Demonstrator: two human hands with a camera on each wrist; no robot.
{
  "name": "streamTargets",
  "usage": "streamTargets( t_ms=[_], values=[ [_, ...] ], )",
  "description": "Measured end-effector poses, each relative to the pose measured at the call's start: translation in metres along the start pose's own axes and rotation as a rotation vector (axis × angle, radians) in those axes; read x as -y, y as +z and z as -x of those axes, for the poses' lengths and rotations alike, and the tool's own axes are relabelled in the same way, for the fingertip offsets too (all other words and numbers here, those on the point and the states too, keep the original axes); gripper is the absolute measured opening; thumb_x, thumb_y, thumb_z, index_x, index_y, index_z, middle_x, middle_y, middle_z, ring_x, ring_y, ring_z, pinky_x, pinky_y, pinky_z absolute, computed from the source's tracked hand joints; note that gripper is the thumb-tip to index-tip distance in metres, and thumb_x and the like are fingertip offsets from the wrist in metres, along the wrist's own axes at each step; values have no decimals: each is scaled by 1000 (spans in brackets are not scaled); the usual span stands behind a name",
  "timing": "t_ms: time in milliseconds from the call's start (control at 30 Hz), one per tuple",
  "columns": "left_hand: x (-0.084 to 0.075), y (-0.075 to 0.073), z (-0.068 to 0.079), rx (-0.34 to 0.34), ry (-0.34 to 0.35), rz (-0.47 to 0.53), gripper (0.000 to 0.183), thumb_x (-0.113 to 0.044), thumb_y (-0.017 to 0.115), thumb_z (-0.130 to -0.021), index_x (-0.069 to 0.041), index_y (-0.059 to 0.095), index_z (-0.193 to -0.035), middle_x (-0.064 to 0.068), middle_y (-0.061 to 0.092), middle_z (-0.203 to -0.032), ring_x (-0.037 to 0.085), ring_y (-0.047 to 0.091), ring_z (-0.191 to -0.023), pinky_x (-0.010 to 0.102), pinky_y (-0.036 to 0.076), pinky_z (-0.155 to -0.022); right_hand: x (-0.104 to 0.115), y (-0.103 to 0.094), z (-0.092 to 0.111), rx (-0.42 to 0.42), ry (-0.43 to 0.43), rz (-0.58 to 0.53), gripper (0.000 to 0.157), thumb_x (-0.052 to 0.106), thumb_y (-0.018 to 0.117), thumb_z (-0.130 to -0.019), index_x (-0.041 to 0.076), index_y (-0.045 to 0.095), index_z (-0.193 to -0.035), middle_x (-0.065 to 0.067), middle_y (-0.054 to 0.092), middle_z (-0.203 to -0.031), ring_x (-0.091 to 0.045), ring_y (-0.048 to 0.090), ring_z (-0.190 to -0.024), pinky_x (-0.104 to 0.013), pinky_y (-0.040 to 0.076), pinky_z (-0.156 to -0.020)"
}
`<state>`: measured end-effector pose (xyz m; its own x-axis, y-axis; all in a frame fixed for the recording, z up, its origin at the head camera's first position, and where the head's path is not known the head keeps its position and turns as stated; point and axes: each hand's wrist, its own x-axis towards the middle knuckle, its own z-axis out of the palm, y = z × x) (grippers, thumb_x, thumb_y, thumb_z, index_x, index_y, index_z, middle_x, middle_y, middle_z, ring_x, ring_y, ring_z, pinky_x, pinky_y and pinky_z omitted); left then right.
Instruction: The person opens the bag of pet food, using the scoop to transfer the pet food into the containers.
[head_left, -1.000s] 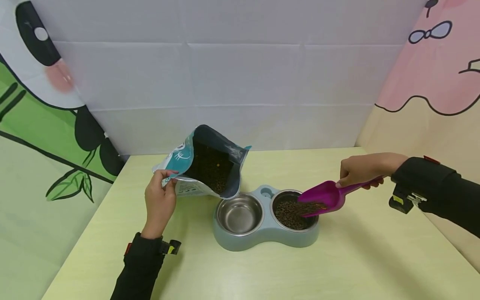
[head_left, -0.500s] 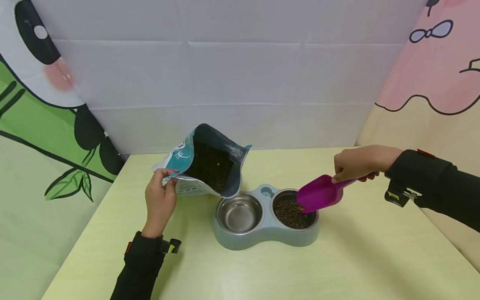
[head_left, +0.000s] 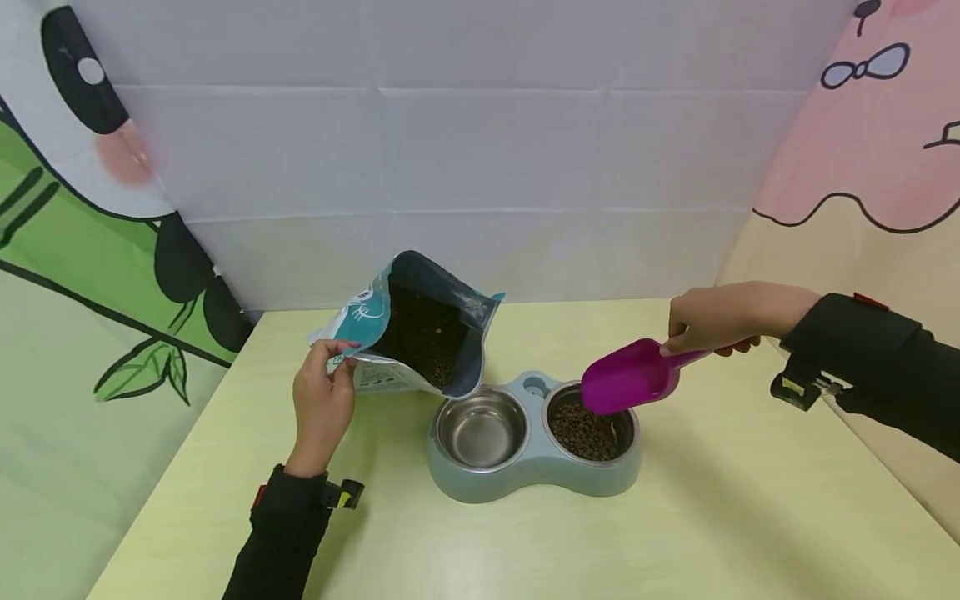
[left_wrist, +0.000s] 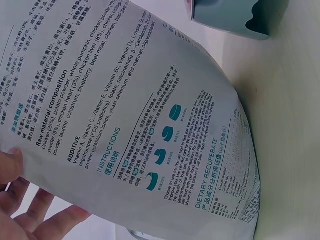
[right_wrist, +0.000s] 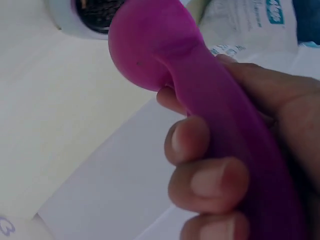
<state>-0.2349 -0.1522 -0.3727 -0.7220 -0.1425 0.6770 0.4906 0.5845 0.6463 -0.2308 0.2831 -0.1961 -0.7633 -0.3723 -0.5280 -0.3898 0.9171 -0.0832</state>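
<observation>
My left hand (head_left: 324, 408) pinches the edge of a teal and white pet food bag (head_left: 367, 321), tilted with its mouth facing me and brown kibble (head_left: 427, 342) inside. Printed text covers the bag's back in the left wrist view. My right hand (head_left: 716, 321) grips the handle of a magenta scoop (head_left: 630, 377), fingers curled round it in the right wrist view. The scoop is tipped over the right steel bowl (head_left: 628, 448), which has kibble (head_left: 585, 429) in it. Beside it, the left steel bowl (head_left: 480, 433) shows a bare bottom. Both sit in a blue-grey double stand (head_left: 528, 475).
The stand rests on a pale yellow table (head_left: 480, 550). Behind it rises a white sheet (head_left: 487, 158), with a green cartoon panel (head_left: 90, 250) on the left and a pink one (head_left: 847, 150) on the right.
The scoop has tipped further over and lifted slightly away to the upper left; the kibble seen in it a second ago no longer shows. The left hand and bag hold still.
</observation>
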Motion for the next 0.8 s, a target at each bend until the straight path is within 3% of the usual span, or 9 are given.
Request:
streamTargets(
  t_ms=[200,433,600,800],
  values=[
    [-2,2,0,-2,3,-8,14,7,52,-84,-1,49,-95,14,58,-99,26,54,-96,46,50,-75,-8,-6,7,-30,-66,-169,21,41,52,-90,24,65,-85,1,48,-54,-11,40,-42,-22,35,-38],
    [-2,16,-2,24,27,10,14,7,53,-84,-2,49,-95,14,59,-98,26,55,-95,45,51,-74,-15,-7,28,-84,-99,-317,21,41,52,-90,24,64,-93,-1,46,-55,-11,37,-42,-24,35,-37],
    [-5,23,-3,41,22,11,15,6,54,-84,-2,49,-96,14,59,-98,27,55,-95,45,51,-74,-16,-9,37,-135,-115,-337,23,38,52,-90,23,63,-104,-2,47,-57,-12,40,-42,-26,38,-37],
    [-9,23,-4,40,13,12,15,6,54,-84,-2,49,-96,14,59,-99,27,55,-96,45,51,-75,-5,-27,42,-187,-146,-300,24,36,51,-91,22,62,-108,-4,49,-57,-15,43,-43,-29,40,-37]
  ],
)
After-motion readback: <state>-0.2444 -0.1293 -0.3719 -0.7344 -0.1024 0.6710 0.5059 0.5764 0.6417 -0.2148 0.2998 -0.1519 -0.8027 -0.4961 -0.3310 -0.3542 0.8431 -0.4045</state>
